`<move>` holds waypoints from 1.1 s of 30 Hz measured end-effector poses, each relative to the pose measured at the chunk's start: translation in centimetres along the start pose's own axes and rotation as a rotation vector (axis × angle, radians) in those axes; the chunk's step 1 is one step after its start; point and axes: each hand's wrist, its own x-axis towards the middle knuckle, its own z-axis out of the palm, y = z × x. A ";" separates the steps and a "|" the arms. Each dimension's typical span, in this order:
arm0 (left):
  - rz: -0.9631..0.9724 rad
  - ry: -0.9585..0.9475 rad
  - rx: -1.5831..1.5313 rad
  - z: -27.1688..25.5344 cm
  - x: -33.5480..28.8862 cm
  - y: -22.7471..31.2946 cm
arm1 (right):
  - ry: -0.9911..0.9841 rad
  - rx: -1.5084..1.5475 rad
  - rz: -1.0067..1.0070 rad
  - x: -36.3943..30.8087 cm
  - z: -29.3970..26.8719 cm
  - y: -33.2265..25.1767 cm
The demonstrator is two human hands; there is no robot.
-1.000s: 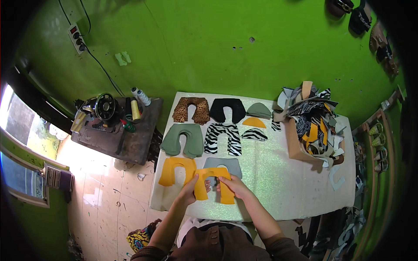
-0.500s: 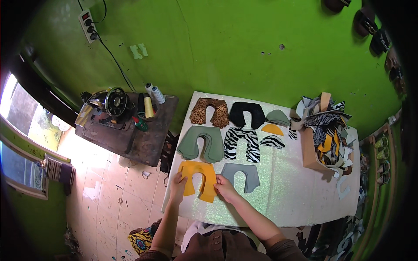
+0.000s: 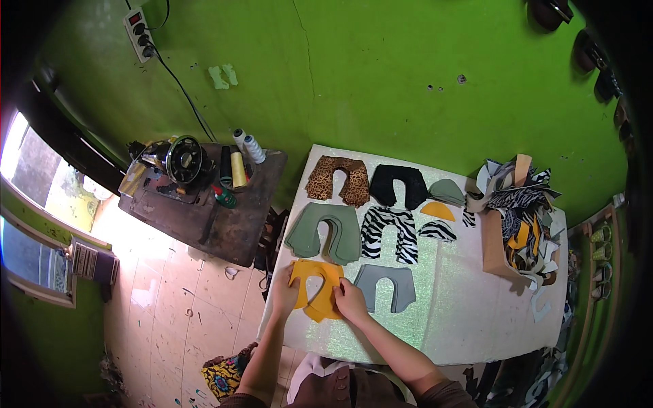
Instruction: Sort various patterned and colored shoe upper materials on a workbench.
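Observation:
A stack of yellow U-shaped cut pieces (image 3: 320, 270) lies at the table's near left, its two legs drawn together at the bottom. My left hand (image 3: 284, 291) grips the left side, and my right hand (image 3: 349, 299) has its fingers closed on the right leg. Beside my right hand is a grey U-shaped piece (image 3: 401, 280). Just beyond the yellow stack sit green U-shaped pieces (image 3: 306, 231) and a zebra-print one (image 3: 371, 232). Farther back are leopard-print pieces (image 3: 321, 179) and black pieces (image 3: 387, 183).
Half-round pieces in green (image 3: 445, 191), yellow (image 3: 437, 211) and zebra print (image 3: 437, 230) lie mid-table. A cardboard box (image 3: 492, 245) overflows with scraps at the right. To the left, a sewing machine (image 3: 183, 160) and thread cones (image 3: 237, 170) stand on a dark table (image 3: 231, 234).
The legs of the yellow stack have come closer together, narrowing the gap at its bottom. My right hand has moved inward onto the right leg. The whole view has shifted slightly.

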 end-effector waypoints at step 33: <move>0.083 0.148 0.699 0.5 -2.0 3.0 | 0.205 -0.188 -0.036 1.2 1.5 -0.9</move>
